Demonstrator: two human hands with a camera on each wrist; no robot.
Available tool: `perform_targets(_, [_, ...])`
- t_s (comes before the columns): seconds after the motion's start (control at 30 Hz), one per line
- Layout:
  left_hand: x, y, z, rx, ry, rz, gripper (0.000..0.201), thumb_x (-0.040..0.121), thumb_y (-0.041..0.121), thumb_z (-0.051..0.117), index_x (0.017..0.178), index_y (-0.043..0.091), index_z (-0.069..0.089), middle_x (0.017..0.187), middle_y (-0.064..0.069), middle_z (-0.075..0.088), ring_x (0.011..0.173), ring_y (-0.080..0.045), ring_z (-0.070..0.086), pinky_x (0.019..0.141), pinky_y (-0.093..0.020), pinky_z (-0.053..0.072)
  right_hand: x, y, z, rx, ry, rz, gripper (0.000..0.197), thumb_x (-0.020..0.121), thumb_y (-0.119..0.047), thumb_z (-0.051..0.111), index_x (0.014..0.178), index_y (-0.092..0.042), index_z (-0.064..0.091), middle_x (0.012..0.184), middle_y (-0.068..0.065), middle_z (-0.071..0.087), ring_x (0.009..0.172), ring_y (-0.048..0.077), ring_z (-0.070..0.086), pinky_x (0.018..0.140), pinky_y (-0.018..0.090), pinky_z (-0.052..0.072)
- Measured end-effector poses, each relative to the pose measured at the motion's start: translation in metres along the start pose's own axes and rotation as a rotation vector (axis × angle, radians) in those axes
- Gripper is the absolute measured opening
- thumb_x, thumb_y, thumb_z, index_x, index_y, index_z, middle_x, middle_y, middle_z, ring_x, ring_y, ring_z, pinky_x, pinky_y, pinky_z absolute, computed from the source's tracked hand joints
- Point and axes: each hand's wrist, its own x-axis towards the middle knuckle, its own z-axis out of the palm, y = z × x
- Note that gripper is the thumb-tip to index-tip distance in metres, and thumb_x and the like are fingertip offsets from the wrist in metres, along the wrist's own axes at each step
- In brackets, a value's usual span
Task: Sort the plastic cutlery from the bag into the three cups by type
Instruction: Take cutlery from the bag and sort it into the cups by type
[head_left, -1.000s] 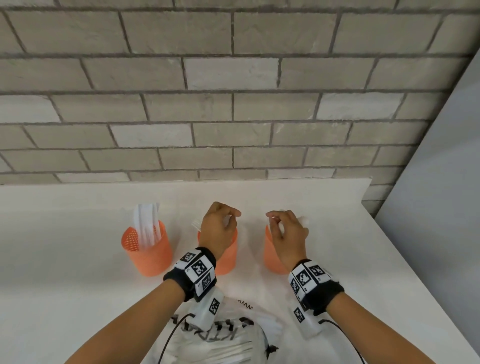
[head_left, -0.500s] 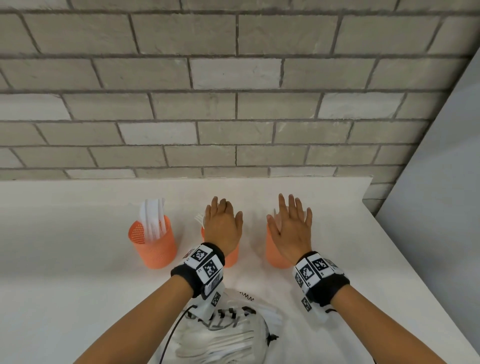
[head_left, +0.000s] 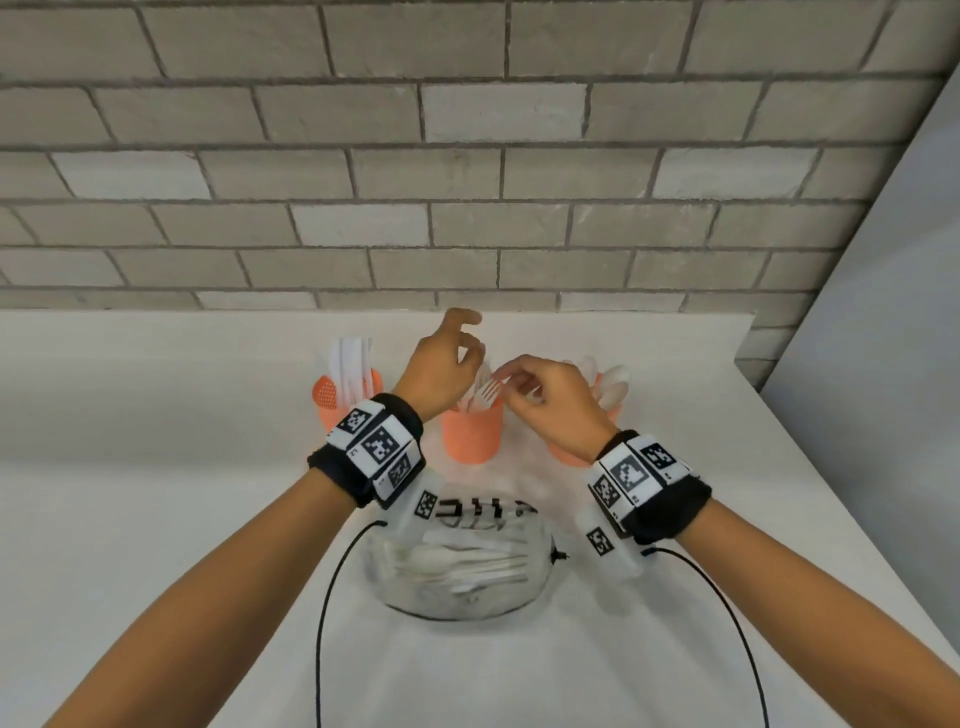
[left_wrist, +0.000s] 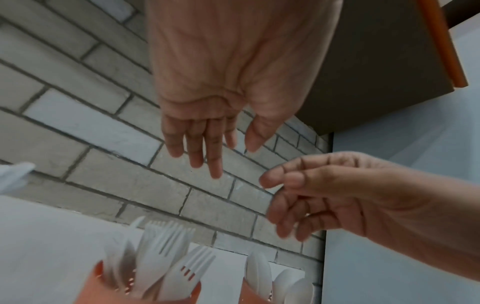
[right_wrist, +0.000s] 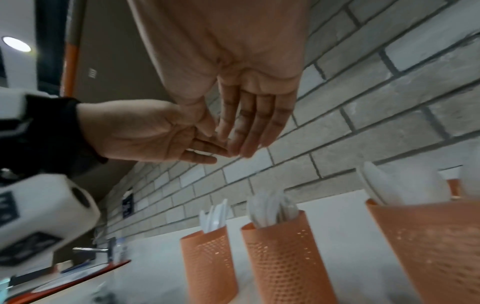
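Observation:
Three orange mesh cups stand in a row on the white table. The left cup (head_left: 328, 402) holds knives, the middle cup (head_left: 471, 436) holds forks (left_wrist: 166, 244), and the right cup (head_left: 613, 410) holds spoons (head_left: 612, 384). A clear bag (head_left: 462, 571) with several white cutlery pieces lies in front of the cups, between my wrists. My left hand (head_left: 462, 343) hovers above the middle cup, fingers loosely spread and empty. My right hand (head_left: 514, 384) hangs beside it, between the middle and right cups, fingers relaxed and holding nothing. It partly hides the right cup.
A grey brick wall (head_left: 467, 182) rises directly behind the table. A pale panel (head_left: 883, 364) stands at the right, past the table's right edge (head_left: 831, 483). Black cables (head_left: 332, 597) trail from both wristbands over the table beside the bag.
A second ago both hands were pinched over the middle and right cups. Then they opened flat, and now they have lifted and drawn together above the middle cup.

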Motion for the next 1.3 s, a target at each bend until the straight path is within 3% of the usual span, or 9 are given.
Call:
perform_targets(0.17, [-0.047,-0.026,-0.014,0.103,-0.097,0.047,0.010,0.087,0.007,0.058,0.096,0.011,0.059,0.104,-0.004,0.064,0.105,-0.018,0.057,0.095,-0.030,0.043,-0.044,-0.022,0.027,0.085,-0.408,-0.031,0.010,0.082,-0.006,0.064,0.088,-0.003,0.071,0.073,-0.007,0.066,0.055,-0.008,0.057,0.062,0.011,0.047])
perform_targets(0.3, [-0.085,-0.053,-0.016,0.267,-0.178,0.013,0.005,0.083,0.017,0.065,0.078,0.017,0.066,0.106,-0.004,0.061,0.109,-0.017,0.050,0.101,-0.035,0.037,-0.074,-0.012,0.061,-0.253,-0.694,-0.015,0.019,0.087,-0.015,0.060,0.093,-0.002,0.072,0.096,0.009,0.073,0.073,0.007,0.062,0.070,0.021,0.044])
perform_targets(0.4, [-0.110,-0.073,-0.013,0.391,-0.212,-0.105,0.006,0.081,0.023,0.066,0.079,0.020,0.071,0.134,-0.008,0.047,0.129,-0.020,0.039,0.104,-0.035,0.036,-0.084,-0.002,0.079,-0.433,-0.691,0.104,0.027,0.089,-0.014,0.053,0.110,0.001,0.064,0.116,0.017,0.063,0.109,0.028,0.057,0.091,0.033,0.046])
perform_targets(0.57, [-0.133,-0.095,-0.006,0.454,-0.274,-0.276,0.033,0.082,0.024,0.066,0.115,0.023,0.063,0.147,-0.012,0.031,0.138,-0.026,0.029,0.109,-0.035,0.031,-0.079,0.003,0.086,-0.546,-0.574,0.181,0.063,0.083,-0.025,0.065,0.133,0.000,0.037,0.141,0.020,0.034,0.134,0.033,0.029,0.107,0.039,0.035])
perform_targets(0.7, [-0.135,-0.097,-0.004,0.355,-0.296,-0.339,0.053,0.085,0.017,0.063,0.135,0.022,0.045,0.133,-0.012,0.042,0.125,-0.026,0.044,0.100,-0.030,0.035,-0.070,0.000,0.090,-0.699,-0.629,0.220,0.089,0.077,-0.036,0.071,0.142,-0.001,0.022,0.148,0.018,0.028,0.137,0.033,0.026,0.111,0.042,0.030])
perform_targets(0.83, [-0.132,-0.094,-0.002,0.315,-0.343,-0.374,0.063,0.085,0.009,0.059,0.142,0.020,0.033,0.130,-0.014,0.045,0.122,-0.026,0.044,0.101,-0.032,0.036,-0.048,0.005,0.092,-0.668,-0.779,0.316,0.100,0.073,-0.039,0.075,0.145,-0.003,0.016,0.152,0.016,0.027,0.138,0.031,0.031,0.112,0.038,0.030])
perform_targets(1.03, [-0.127,-0.094,-0.006,0.284,-0.344,-0.361,0.064,0.083,0.004,0.058,0.140,0.021,0.035,0.132,-0.013,0.046,0.124,-0.026,0.044,0.102,-0.032,0.036,-0.034,0.005,0.088,-0.593,-0.800,0.440,0.084,0.075,-0.042,0.073,0.139,-0.007,0.032,0.145,0.013,0.040,0.129,0.028,0.042,0.104,0.031,0.035])
perform_targets(1.17, [-0.128,-0.097,-0.011,0.264,-0.370,-0.344,0.062,0.082,0.002,0.056,0.138,0.022,0.039,0.132,-0.012,0.047,0.125,-0.025,0.044,0.105,-0.033,0.036,-0.032,0.009,0.089,-0.522,-0.882,0.504,0.098,0.079,-0.053,0.064,0.149,-0.009,0.013,0.157,0.009,0.016,0.143,0.026,0.021,0.117,0.035,0.018])
perform_targets(1.3, [-0.124,-0.098,-0.019,0.241,-0.324,-0.315,0.061,0.081,-0.001,0.055,0.137,0.021,0.042,0.128,-0.010,0.050,0.123,-0.026,0.046,0.104,-0.035,0.038,-0.028,0.007,0.090,-0.414,-0.831,0.507,0.083,0.079,-0.051,0.065,0.143,-0.011,0.030,0.150,0.005,0.033,0.136,0.024,0.034,0.111,0.030,0.027])
